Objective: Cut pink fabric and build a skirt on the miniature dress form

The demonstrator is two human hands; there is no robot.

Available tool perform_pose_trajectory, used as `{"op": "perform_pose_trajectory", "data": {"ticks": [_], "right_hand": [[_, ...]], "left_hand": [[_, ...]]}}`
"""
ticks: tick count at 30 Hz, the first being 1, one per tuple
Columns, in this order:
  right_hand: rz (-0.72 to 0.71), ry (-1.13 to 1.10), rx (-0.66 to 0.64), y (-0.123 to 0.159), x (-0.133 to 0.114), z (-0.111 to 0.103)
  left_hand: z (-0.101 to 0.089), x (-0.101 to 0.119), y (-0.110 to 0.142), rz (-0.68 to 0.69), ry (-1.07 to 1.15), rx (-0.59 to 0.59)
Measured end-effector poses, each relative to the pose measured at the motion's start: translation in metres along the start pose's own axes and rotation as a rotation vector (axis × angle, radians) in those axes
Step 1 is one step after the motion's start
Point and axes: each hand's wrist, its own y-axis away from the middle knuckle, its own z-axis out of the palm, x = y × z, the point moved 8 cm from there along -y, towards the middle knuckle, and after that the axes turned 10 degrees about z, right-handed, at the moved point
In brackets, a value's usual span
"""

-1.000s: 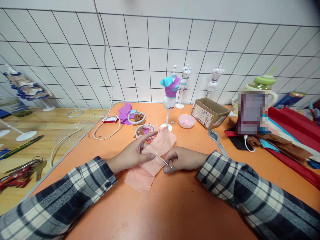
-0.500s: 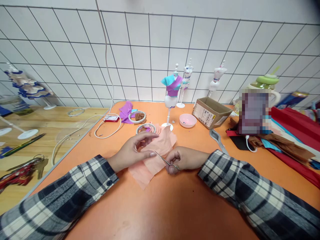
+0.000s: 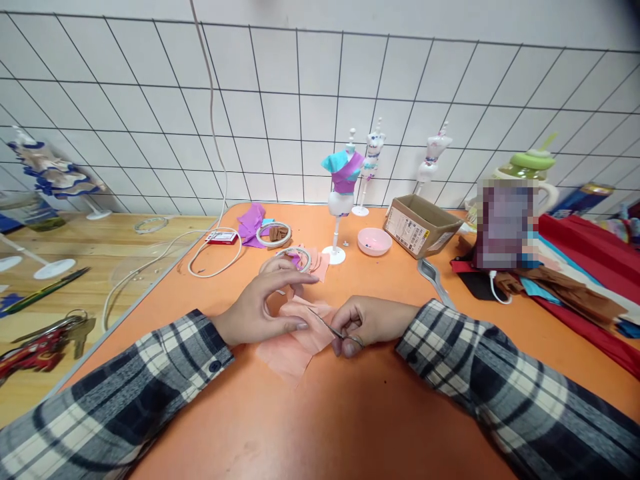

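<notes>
Scissors [image 3: 327,325]: 1 pair, clock center. Dress forms [image 3: 345,185]: 3 at 12 to 1 o'clock, 1 at 10. Stand bases [image 3: 55,269], tops out of view: 2 at 9. Tape rolls [image 3: 259,235]: 2 at 11. Bowl [image 3: 375,251], box [image 3: 406,230]: 1 each, 1 to 2. Phone [image 3: 504,225], cup [image 3: 531,165], can [image 3: 583,200]: 1 each, 2.

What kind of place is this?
Probably a small craft workspace: the right hand holds slim scissors at thin peach material, and a miniature dress form wears turquoise and purple.

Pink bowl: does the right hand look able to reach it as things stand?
Probably yes: just orange tabletop lies between the right hand and the pink bowl, though that hand holds scissors.
</notes>
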Motion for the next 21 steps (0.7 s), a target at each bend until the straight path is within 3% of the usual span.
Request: {"op": "perform_pose_trajectory", "data": {"ticks": [4, 11, 16, 21], "right_hand": [[0.005, 0.006, 0.02, 0.0, 0.001, -0.002], [-0.018, -0.009, 0.024, 0.002, -0.001, -0.002], [-0.01, -0.004, 0.007, 0.001, -0.001, 0.001], [-0.016, 0.011, -0.001, 0.001, 0.0, 0.001]], "left_hand": [[0.012, -0.009, -0.002, -0.084, 0.018, -0.154], [0.03, -0.022, 0.009, -0.36, 0.335, -0.2], [0.026, -0.018, 0.004, -0.291, 0.314, -0.16], [0.032, -0.028, 0.009, -0.399, 0.386, -0.174]]}}
